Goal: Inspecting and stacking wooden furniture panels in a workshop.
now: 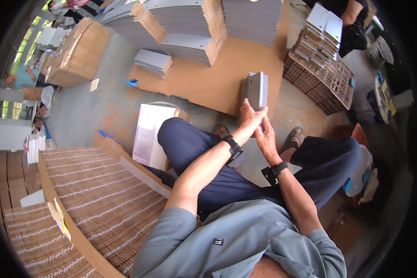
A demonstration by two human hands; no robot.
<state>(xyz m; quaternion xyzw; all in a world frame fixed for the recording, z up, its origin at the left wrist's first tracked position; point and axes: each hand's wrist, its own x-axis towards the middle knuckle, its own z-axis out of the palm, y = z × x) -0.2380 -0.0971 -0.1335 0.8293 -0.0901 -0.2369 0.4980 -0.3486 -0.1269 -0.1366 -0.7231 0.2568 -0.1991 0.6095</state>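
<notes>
A small bundle of flat grey panels (255,88) stands on edge at the front of a cardboard-covered surface (204,88). My left hand (250,116) is closed around the near end of the bundle, thumb and fingers pressed to its side. Just below and to the right, my right hand (267,141) grips the same end from underneath, its fingertips partly behind the left hand. Farther left on the cardboard lies a short stack of similar grey panels (154,61). Behind it rise tall stacks of them (185,44).
At the right, a brown plastic crate (319,83) carries more stacked panels (323,28), beside another person's arm (352,13). Left of my knee is a white-topped box (149,134). A large carton (102,204) with rows of brown strips fills the lower left. A closed cardboard box (76,53) stands farther back.
</notes>
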